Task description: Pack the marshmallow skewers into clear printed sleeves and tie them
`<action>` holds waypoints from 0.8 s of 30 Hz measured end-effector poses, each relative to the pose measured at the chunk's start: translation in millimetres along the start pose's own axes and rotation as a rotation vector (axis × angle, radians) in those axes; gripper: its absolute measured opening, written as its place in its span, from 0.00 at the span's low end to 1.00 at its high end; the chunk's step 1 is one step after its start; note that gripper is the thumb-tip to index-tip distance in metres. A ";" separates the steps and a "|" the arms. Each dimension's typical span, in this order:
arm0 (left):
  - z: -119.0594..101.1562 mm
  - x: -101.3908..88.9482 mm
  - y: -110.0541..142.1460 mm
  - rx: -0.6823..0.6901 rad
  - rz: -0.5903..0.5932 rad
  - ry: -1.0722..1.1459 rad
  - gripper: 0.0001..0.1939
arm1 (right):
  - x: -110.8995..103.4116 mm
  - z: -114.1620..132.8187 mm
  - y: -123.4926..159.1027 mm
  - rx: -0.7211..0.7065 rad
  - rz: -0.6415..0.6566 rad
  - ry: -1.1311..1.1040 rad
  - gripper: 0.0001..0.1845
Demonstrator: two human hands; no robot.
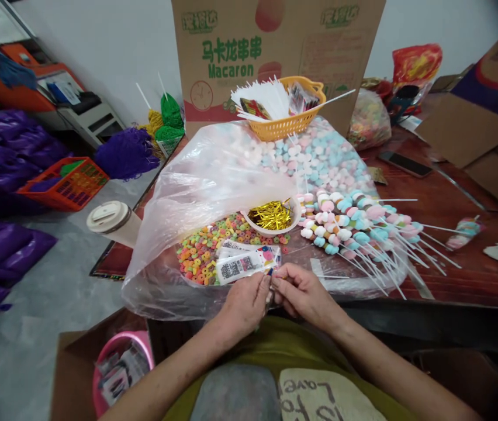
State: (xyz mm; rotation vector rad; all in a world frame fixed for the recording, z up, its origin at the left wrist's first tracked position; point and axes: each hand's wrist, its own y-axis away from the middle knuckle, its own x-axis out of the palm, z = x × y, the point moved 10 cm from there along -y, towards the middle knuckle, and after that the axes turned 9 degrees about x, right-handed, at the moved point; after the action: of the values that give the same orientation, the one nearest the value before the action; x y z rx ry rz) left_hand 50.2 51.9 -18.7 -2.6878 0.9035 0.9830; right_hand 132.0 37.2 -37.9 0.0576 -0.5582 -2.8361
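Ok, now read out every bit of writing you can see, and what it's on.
"Macaron": cardboard box.
"马卡龙串串": same box, above it.
Green logos at the box's top: too blurred.
White packet: print too small.
Red bag: too blurred.
Pale patch on the lap: large letters, partly cut off, uncertain.

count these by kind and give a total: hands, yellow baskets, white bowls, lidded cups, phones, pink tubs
hands, left hand and right hand: 2
yellow basket: 1
white bowl: 1
lidded cup: 1
phone: 1
pink tub: 1
total: 7
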 end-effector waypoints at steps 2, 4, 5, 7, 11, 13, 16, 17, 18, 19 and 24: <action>-8.2 9.4 2.8 0.065 0.113 0.181 0.19 | 6.7 -3.7 -0.4 0.023 0.032 -0.094 0.17; -21.4 18.9 6.8 0.151 0.257 0.301 0.20 | 12.7 -3.5 -0.2 0.042 0.106 -0.083 0.17; -26.6 21.9 8.0 0.187 0.310 0.312 0.20 | 12.3 -2.8 -0.2 0.049 0.116 -0.023 0.17; -29.8 21.3 4.5 0.225 0.321 0.252 0.19 | 1.6 6.7 -0.1 -0.022 0.021 0.227 0.15; -11.7 14.3 -12.1 0.101 0.248 0.212 0.16 | -5.2 67.9 31.7 -0.652 -0.417 0.935 0.12; 0.3 21.8 -13.1 -0.042 0.347 0.312 0.15 | 15.7 74.8 48.0 -0.925 -0.407 1.215 0.14; 0.5 36.2 -5.0 -0.139 0.585 0.387 0.14 | 34.4 58.2 49.4 -1.048 -0.179 1.483 0.17; -4.2 39.9 -2.2 -0.119 0.662 0.387 0.13 | 35.3 52.7 47.4 -1.041 -0.124 1.523 0.17; -9.4 42.1 -0.5 -0.080 0.719 0.369 0.12 | 34.3 48.1 44.1 -1.010 -0.091 1.543 0.16; -13.8 42.2 -0.8 -0.025 0.744 0.314 0.12 | 32.8 43.5 39.6 -0.956 -0.063 1.540 0.14; -32.6 18.9 -10.2 0.449 0.484 -0.557 0.05 | 20.8 2.9 6.3 -0.248 0.176 0.901 0.11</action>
State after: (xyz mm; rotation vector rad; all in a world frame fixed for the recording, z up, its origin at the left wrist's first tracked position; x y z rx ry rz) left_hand 85.2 40.5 -6.0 -1.7245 1.4461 1.3233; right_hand 113.2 27.4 -32.6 1.0962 -0.0050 -2.3310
